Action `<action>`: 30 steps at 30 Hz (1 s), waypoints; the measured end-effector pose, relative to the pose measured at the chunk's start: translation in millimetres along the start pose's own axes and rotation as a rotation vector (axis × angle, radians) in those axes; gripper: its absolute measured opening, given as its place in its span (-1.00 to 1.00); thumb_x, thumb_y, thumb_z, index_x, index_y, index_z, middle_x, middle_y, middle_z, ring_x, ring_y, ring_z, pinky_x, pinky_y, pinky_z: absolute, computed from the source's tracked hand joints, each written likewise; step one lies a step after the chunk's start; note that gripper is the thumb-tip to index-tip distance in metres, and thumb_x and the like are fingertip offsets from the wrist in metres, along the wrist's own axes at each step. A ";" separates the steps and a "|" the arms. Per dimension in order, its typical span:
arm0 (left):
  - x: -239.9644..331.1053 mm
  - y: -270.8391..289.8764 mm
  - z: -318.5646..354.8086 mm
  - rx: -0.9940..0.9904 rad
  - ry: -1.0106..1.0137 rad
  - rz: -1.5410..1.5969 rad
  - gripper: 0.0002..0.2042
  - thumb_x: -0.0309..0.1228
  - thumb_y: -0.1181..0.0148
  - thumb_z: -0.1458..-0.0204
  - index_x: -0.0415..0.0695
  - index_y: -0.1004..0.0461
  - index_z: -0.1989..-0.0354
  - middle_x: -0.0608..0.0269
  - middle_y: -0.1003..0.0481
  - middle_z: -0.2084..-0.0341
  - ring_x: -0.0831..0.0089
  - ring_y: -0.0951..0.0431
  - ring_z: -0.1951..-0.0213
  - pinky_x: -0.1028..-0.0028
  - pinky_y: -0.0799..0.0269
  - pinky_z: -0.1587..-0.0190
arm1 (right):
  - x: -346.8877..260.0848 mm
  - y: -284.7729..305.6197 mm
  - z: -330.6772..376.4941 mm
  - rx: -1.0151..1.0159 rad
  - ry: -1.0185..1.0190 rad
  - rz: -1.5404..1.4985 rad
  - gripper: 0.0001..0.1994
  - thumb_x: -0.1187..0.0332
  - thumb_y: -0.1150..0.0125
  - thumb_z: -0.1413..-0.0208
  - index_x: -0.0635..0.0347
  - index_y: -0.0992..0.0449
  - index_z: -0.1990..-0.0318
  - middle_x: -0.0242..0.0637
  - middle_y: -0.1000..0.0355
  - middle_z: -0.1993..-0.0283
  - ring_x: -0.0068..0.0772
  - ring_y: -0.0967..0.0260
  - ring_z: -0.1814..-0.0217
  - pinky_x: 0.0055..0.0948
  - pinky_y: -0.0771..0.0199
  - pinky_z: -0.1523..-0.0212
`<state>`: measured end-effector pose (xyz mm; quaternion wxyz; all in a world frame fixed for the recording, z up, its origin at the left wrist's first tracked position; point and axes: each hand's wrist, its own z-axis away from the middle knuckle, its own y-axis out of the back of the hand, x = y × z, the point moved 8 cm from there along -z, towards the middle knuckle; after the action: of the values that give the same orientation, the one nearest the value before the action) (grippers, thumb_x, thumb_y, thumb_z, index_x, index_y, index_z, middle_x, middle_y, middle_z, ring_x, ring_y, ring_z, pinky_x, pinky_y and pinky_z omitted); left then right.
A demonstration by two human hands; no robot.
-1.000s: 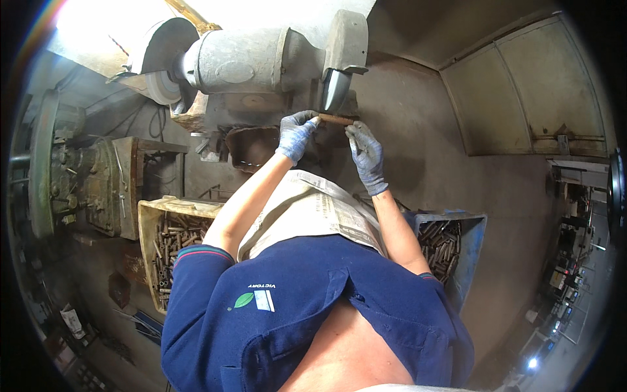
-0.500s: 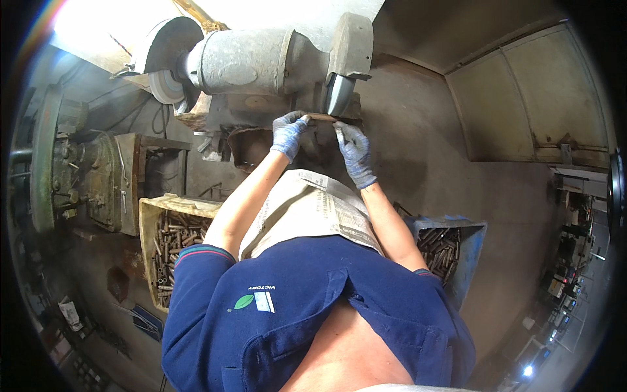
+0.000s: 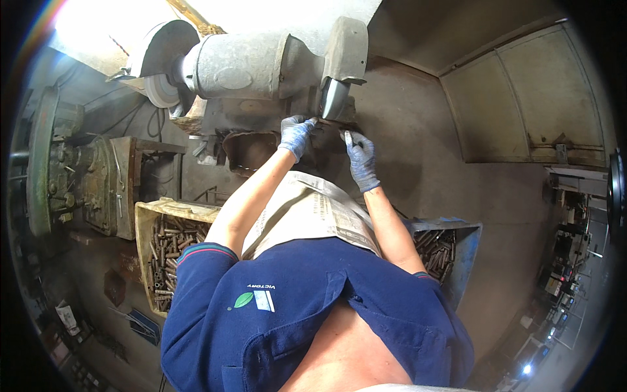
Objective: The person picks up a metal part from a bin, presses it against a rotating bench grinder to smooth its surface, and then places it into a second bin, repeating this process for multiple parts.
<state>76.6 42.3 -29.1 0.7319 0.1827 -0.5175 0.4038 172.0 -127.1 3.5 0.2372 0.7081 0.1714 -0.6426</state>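
Observation:
A two-ended bench grinder [image 3: 241, 68] stands in front of me. Its right wheel [image 3: 334, 99] shows below a grey guard. My left hand [image 3: 297, 137], in a blue-grey glove, is closed on a slim metal rod [image 3: 324, 121] just under that wheel. Whether the rod touches the wheel is too small to tell. My right hand [image 3: 361, 160], gloved alike, is lower and to the right, apart from the left hand. Its thumb and fingers are pinched together; what they hold, if anything, I cannot make out.
A yellowish bin [image 3: 145, 261] of metal rods is at my left. A blue bin [image 3: 469, 251] with similar pieces stands at my right. Newspaper-like sheets [image 3: 304, 212] cover my lap. Green machinery [image 3: 98, 176] is at far left, a metal cabinet [image 3: 522, 104] at far right.
My right hand has come away from the rod's right end, down and to the right. My left hand has shifted slightly right and stays at the wheel.

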 end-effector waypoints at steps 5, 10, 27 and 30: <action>13.2 22.7 0.0 0.004 -0.042 0.068 -0.88 -0.53 -0.20 0.04 -0.34 -0.53 0.35 0.23 -0.54 0.50 0.55 -0.45 0.53 0.53 -0.38 0.44 | -1.1 -29.9 -2.2 -0.021 0.029 -0.033 -0.82 0.40 -0.21 -0.05 0.30 -0.56 0.22 -0.25 -0.53 0.27 -0.56 -0.43 0.23 -0.52 -0.39 0.15; -2.6 40.8 -15.0 -0.023 -0.017 0.055 -0.88 -0.51 -0.20 0.03 -0.26 -0.55 0.32 0.29 -0.54 0.49 0.59 -0.44 0.48 0.58 -0.36 0.36 | 2.9 -42.6 -3.6 -0.017 0.056 -0.061 -0.83 0.49 -0.22 0.00 0.28 -0.56 0.21 -0.19 -0.53 0.21 -0.49 -0.45 0.13 -0.50 -0.42 0.09; 90.9 -29.2 117.2 -0.486 -0.247 0.006 -0.83 -0.56 -0.18 0.00 -0.32 -0.51 0.22 0.28 -0.55 0.42 0.67 -0.46 0.40 0.63 -0.41 0.30 | -161.5 40.7 109.8 -0.020 0.627 0.342 -0.43 0.10 -0.31 0.09 0.34 -0.43 -0.01 0.00 -0.30 -0.11 -0.09 -0.26 -0.17 -0.25 -0.22 -0.18; 83.3 -48.0 121.5 -0.646 -0.219 -0.085 -0.83 -0.51 -0.17 -0.02 -0.33 -0.51 0.24 0.29 -0.53 0.44 0.65 -0.45 0.40 0.62 -0.40 0.31 | -167.5 59.1 127.3 0.074 0.604 0.392 -0.44 0.15 -0.35 0.14 0.31 -0.44 0.00 0.04 -0.31 -0.10 -0.01 -0.29 -0.14 -0.25 -0.27 -0.16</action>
<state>51.5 -36.6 101.8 0.7082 0.0052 -0.6862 0.1660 79.6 -236.4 168.5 0.2689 0.8934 0.0716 -0.3527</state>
